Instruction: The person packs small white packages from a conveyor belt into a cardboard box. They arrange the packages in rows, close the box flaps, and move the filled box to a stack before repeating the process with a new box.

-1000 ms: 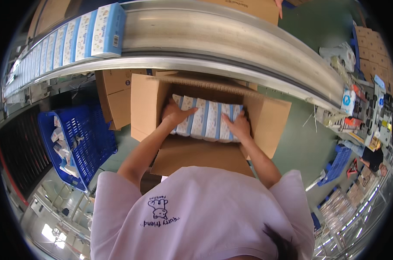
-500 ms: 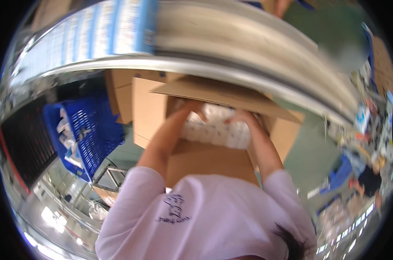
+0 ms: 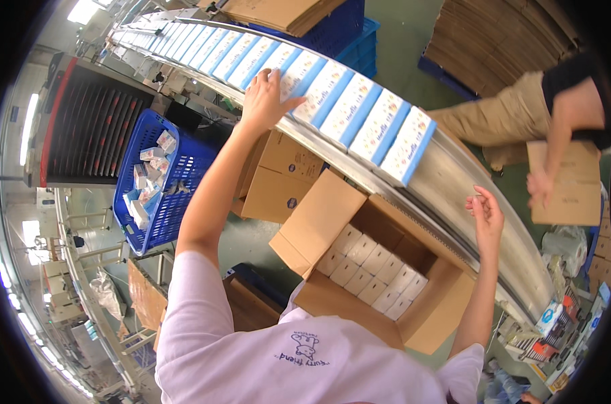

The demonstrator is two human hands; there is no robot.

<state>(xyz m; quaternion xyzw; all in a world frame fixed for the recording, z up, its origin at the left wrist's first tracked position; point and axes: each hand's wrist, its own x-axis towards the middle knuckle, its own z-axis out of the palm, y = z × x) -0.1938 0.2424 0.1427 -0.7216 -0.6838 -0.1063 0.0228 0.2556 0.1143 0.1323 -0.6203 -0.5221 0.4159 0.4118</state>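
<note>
A row of white and light-blue packs (image 3: 351, 111) stands side by side on the curved conveyor (image 3: 447, 168). My left hand (image 3: 266, 101) is at the near side of that row, fingers spread, its fingertips against or just over the packs. In the air over the conveyor's near edge, right of the last pack, my right hand (image 3: 486, 215) is open with fingers loosely bent and nothing in it. Below the conveyor, in front of me, an open cardboard box (image 3: 349, 316) with its flaps out holds several white packs (image 3: 373, 269) in rows.
A blue basket (image 3: 140, 236) with small packs is at the left, beside a dark slatted panel (image 3: 90, 121). Another cardboard box (image 3: 282, 175) sits under the conveyor. Across it, a co-worker handles a cardboard piece (image 3: 567, 182) near stacked flat cardboard (image 3: 501, 40).
Both hands have left the packs inside the cardboard box and come apart, the left up to the conveyor row, the right toward the conveyor's near edge. My view has shifted.
</note>
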